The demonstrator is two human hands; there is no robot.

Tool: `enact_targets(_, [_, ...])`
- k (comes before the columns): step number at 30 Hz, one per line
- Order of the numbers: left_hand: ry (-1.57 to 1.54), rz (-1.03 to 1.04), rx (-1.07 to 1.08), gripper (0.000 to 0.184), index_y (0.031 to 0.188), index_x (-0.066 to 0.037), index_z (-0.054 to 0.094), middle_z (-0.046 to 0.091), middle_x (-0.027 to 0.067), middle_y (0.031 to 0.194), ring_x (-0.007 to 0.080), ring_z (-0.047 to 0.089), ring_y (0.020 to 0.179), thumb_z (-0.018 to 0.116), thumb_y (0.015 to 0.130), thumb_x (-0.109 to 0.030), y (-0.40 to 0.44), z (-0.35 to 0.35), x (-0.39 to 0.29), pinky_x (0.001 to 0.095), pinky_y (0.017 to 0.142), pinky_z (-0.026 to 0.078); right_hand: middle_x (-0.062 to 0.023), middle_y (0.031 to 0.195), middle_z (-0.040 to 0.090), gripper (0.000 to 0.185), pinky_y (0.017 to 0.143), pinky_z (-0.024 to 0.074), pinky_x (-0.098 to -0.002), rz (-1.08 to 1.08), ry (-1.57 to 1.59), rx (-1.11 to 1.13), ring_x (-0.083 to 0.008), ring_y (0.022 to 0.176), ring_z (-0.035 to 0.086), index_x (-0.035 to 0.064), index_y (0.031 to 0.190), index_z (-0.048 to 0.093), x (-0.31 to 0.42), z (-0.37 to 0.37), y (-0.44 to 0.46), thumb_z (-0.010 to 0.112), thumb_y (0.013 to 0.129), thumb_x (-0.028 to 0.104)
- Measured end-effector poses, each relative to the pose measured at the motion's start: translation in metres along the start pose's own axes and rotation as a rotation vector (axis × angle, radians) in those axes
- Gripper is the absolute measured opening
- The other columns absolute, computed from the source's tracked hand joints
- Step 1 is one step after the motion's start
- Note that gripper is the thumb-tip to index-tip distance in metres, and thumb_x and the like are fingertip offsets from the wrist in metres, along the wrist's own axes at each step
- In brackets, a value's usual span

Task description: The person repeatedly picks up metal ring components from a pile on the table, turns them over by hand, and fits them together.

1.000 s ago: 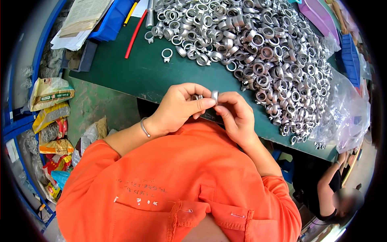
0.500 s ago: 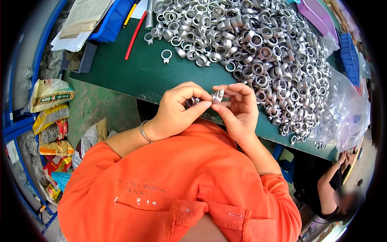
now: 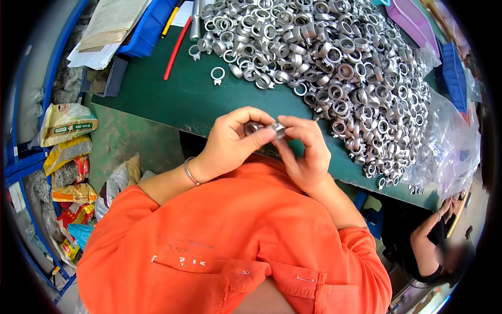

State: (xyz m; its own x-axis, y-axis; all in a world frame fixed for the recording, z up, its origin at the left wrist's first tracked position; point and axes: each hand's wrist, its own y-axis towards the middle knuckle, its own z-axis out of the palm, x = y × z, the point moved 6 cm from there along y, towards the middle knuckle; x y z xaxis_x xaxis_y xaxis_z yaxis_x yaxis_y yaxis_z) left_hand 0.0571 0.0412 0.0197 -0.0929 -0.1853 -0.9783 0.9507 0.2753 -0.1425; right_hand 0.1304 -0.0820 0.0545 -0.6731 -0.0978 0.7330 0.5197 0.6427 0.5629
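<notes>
Close to my chest, at the table's near edge, both hands meet around a small silver metal ring clamp (image 3: 278,131). My left hand (image 3: 232,140) is closed, pinching it between thumb and forefinger. Another metal ring (image 3: 253,127) sits within the curled fingers of that same hand, partly hidden. From the other side, the thumb and fingers of my right hand (image 3: 307,148) are closed on the clamp, slightly blurred. Beyond my hands lies a large heap of similar metal ring clamps (image 3: 334,68). One loose ring clamp (image 3: 217,76) lies apart on the green table (image 3: 151,97).
A red rod (image 3: 177,49), a yellow pen (image 3: 169,22) and a blue bin (image 3: 151,31) are at the upper left. Clear plastic bags (image 3: 444,141) and a pink bin (image 3: 413,21) border the heap. Stuffed sacks (image 3: 68,125) stand left. Another person (image 3: 423,246) sits at right.
My right fingers have drawn in and closed around the ring clamp, which has turned and dropped slightly. My left hand keeps its pinch almost in place.
</notes>
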Motion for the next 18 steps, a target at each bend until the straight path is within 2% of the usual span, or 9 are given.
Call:
enact_targets(3, [-0.765, -0.307, 0.047, 0.021, 0.105, 0.001, 0.055, 0.060, 0.0096, 0.092, 0.0154, 0.060, 0.081, 0.047, 0.092, -0.015, 0.004, 0.001, 0.018, 0.0253, 0.061, 0.051, -0.0157, 0.097, 0.061, 0.031, 0.067, 0.0492, -0.0324, 0.048, 0.257, 0.024, -0.0268, 0.078, 0.060, -0.0010, 0.095, 0.055, 0.005, 0.008, 0.008, 0.069, 0.068, -0.008])
enact_targets(4, [-0.817, -0.386, 0.012, 0.020, 0.102, 0.000, 0.055, 0.060, 0.0084, 0.089, 0.0147, 0.059, 0.078, 0.047, 0.091, -0.016, 0.004, -0.001, 0.020, 0.0240, 0.057, 0.048, -0.0157, 0.097, 0.061, 0.028, 0.065, 0.0498, -0.0320, -0.124, 0.115, 0.059, -0.0260, 0.078, 0.060, -0.0021, 0.096, 0.055, 0.005, 0.008, 0.014, 0.066, 0.071, -0.008])
enact_targets(5, [-0.869, -0.464, -0.024, 0.019, 0.099, -0.001, 0.055, 0.059, 0.0072, 0.085, 0.0139, 0.057, 0.074, 0.048, 0.091, -0.017, 0.003, -0.002, 0.021, 0.0227, 0.053, 0.046, -0.0153, 0.093, 0.059, 0.025, 0.063, 0.0496, -0.0329, -0.172, -0.025, 0.055, -0.0281, 0.074, 0.059, -0.0023, 0.098, 0.055, 0.004, 0.010, 0.022, 0.063, 0.074, -0.007])
enact_targets(8, [-0.792, -0.396, -0.020, 0.015, 0.092, -0.004, 0.053, 0.053, 0.0043, 0.079, 0.0122, 0.052, 0.068, 0.048, 0.092, -0.018, 0.006, -0.014, 0.033, 0.0200, 0.046, 0.039, -0.0176, 0.086, 0.055, 0.031, 0.060, 0.0488, -0.0380, 0.138, -0.263, 0.104, -0.0360, 0.072, 0.058, -0.0012, 0.108, 0.050, -0.025, 0.029, 0.041, 0.061, 0.080, 0.004])
enact_targets(9, [-0.787, -0.394, -0.018, 0.015, 0.092, -0.004, 0.053, 0.053, 0.0043, 0.079, 0.0122, 0.052, 0.068, 0.048, 0.092, -0.018, 0.006, -0.013, 0.032, 0.0200, 0.046, 0.039, -0.0157, 0.081, 0.056, 0.030, 0.058, 0.0463, -0.0361, 0.212, -0.317, 0.109, -0.0320, 0.066, 0.056, -0.0002, 0.106, 0.052, -0.030, 0.035, 0.047, 0.063, 0.079, 0.004])
enact_targets(11, [-0.541, -0.389, -0.138, 0.012, 0.086, -0.005, 0.050, 0.048, 0.0017, 0.075, 0.0081, 0.045, 0.061, 0.053, 0.090, -0.016, 0.006, -0.015, 0.029, 0.0172, 0.042, 0.031, -0.0167, 0.080, 0.058, 0.026, 0.058, 0.0464, -0.0382, 0.266, -0.445, 0.156, -0.0330, 0.067, 0.057, -0.0003, 0.101, 0.055, -0.045, 0.044, 0.049, 0.065, 0.078, 0.008])
enact_targets(13, [-0.527, -0.358, -0.155, 0.011, 0.089, -0.004, 0.051, 0.050, 0.0016, 0.074, 0.0063, 0.046, 0.060, 0.058, 0.088, -0.014, 0.006, -0.016, 0.025, 0.0160, 0.041, 0.031, -0.0161, 0.075, 0.060, 0.019, 0.058, 0.0469, -0.0367, 0.260, -0.369, 0.117, -0.0319, 0.065, 0.058, -0.0006, 0.092, 0.058, -0.052, 0.040, 0.049, 0.066, 0.077, 0.007])
enact_targets(15, [-0.413, -0.288, -0.227, 0.013, 0.092, -0.003, 0.051, 0.050, 0.0003, 0.071, 0.0045, 0.046, 0.057, 0.059, 0.087, -0.012, 0.007, -0.020, 0.021, 0.0161, 0.040, 0.032, -0.0074, 0.066, 0.058, 0.016, 0.053, 0.0444, -0.0272, 0.451, -0.148, 0.224, -0.0149, 0.056, 0.055, -0.0010, 0.086, 0.058, -0.056, 0.035, 0.046, 0.067, 0.077, 0.008])
enact_targets(18, [-0.394, -0.265, -0.229, 0.015, 0.096, -0.001, 0.055, 0.052, 0.0005, 0.072, 0.0035, 0.045, 0.056, 0.060, 0.086, -0.011, 0.008, -0.019, 0.017, 0.0156, 0.041, 0.034, -0.0072, 0.066, 0.060, 0.013, 0.050, 0.0442, -0.0251, 0.658, 0.209, 0.223, -0.0107, 0.053, 0.054, -0.0024, 0.087, 0.058, -0.054, 0.033, 0.028, 0.064, 0.081, 0.008])
